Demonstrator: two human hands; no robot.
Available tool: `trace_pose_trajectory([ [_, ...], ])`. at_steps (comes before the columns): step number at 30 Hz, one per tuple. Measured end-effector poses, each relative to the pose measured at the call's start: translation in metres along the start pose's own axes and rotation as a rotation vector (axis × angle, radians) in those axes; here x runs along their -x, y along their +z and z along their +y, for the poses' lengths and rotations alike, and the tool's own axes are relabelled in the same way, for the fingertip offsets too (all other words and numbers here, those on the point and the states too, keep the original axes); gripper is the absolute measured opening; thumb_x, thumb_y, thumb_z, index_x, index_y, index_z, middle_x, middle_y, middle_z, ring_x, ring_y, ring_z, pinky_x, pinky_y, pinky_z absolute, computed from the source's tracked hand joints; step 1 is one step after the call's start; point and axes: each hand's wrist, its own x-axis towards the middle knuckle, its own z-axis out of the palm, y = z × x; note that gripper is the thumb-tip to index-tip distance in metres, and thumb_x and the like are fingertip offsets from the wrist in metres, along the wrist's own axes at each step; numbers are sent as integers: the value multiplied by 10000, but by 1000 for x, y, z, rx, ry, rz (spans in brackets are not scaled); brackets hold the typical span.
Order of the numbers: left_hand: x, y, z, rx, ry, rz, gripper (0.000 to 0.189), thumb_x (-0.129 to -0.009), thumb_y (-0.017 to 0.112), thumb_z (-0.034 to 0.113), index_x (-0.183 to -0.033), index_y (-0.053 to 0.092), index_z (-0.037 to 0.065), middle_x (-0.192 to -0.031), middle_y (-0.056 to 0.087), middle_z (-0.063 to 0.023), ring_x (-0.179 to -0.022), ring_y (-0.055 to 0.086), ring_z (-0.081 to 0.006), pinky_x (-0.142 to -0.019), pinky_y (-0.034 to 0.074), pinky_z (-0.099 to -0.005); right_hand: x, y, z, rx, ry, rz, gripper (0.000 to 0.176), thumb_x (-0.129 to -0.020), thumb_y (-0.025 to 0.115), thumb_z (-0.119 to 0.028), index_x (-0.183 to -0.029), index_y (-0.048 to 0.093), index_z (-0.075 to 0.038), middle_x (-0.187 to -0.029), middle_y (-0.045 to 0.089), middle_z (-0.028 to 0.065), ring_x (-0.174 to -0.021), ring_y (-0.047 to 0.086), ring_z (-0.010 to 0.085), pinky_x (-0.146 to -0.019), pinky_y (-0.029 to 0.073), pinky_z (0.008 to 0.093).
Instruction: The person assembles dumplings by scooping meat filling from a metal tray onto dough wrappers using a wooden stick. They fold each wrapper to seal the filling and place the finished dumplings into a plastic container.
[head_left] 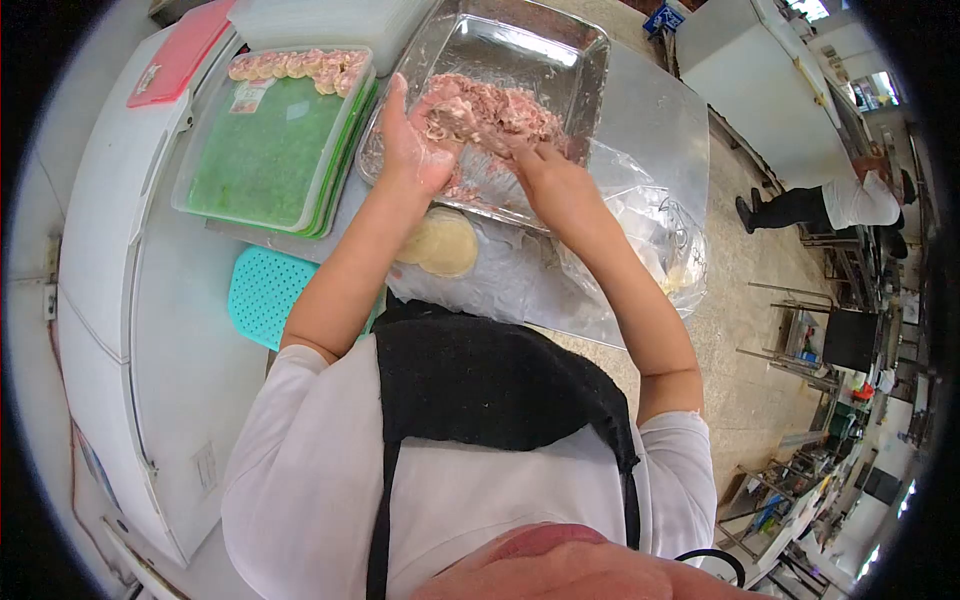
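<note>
A metal tray (590,75) holds a heap of pink minced filling (510,112). My left hand (415,145) is over the tray's near left side, palm up, fingers apart, with filling at its palm and fingers. Over the right part of the heap, my right hand (548,172) has its fingers bent down toward the filling; what they grip, if anything, is hidden. Round pale dough wrappers (445,243) lie just below the tray, beside my left forearm. Left of the tray, a green-bottomed plastic box (255,150) carries a row of filled pieces (300,66) along its far edge.
Clear plastic bags (640,225) lie right of the tray. A turquoise perforated basket (268,295) is below the green box. A pink board (180,55) rests on the white freezer (100,200) at left. Another person (860,200) stands far right, near shelves.
</note>
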Motion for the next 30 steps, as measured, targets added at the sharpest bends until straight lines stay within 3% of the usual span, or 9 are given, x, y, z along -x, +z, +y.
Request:
trace_pose_trajectory([
  [5,2,-8,2,165,-94,-55,453,-830,660,368,-1064,552,-4,-1025,597,-155,-813,614,-280,-784,531,-383,2,-21,30,-212,-217,46,247,-927,531,-203,-1067,602,-13,-858,624,165,-772,610,318,-691,485,387],
  [8,32,18,1,-449,93,-245,432,-794,708,246,-1135,557,28,-1047,602,-158,-826,633,-272,-773,530,-333,11,-38,41,-616,176,-35,286,-964,481,-238,-1023,598,17,-801,613,201,-716,579,334,-681,450,380],
  [10,37,20,7,-1143,423,-462,518,-737,754,125,-1198,541,27,-1182,578,-136,-1026,588,-208,-867,485,-314,14,-52,38,-669,187,-148,282,-959,491,-237,-1012,597,19,-788,605,200,-696,561,323,-672,443,373],
  [13,42,34,15,-1648,584,-646,527,-700,787,142,-1165,569,24,-1076,630,-91,-980,588,-143,-844,470,-279,24,-62,30,-639,119,-244,289,-961,499,-245,-1029,610,13,-755,591,147,-677,535,240,-654,440,336],
  [15,51,51,20,-1736,483,-678,496,-701,788,163,-1133,589,24,-1042,642,-94,-969,594,-154,-855,466,-288,27,-60,27,-560,44,-218,301,-968,497,-253,-1058,624,4,-736,586,95,-677,526,170,-644,443,305],
  [19,37,48,22,-1894,75,-769,444,-702,781,246,-1044,634,6,-1001,663,-119,-968,610,-197,-857,464,-316,29,-32,43,-487,-81,-172,264,-926,556,-236,-1045,633,-13,-832,636,164,-725,589,301,-684,472,336],
  [22,19,9,10,-2167,416,-707,458,-712,753,284,-1066,636,18,-1022,666,-124,-971,614,-208,-843,467,-334,20,-18,70,-398,-194,-84,229,-900,576,-238,-979,632,-30,-840,640,166,-745,605,357,-674,484,383],
  [26,6,-1,5,-1872,313,-473,470,-716,745,307,-1083,641,31,-1014,671,-119,-951,616,-209,-840,463,-341,21,-39,54,42,-92,80,238,-876,594,-186,-1085,632,-80,-853,630,137,-754,619,329,-638,494,394],
  [30,-11,-4,8,-1861,173,-496,541,-724,751,351,-1154,611,53,-1116,634,-127,-1016,584,-207,-892,443,-331,20,17,63,-6,-168,198,243,-868,585,-188,-1100,630,-132,-838,614,143,-741,619,331,-621,496,416],
])
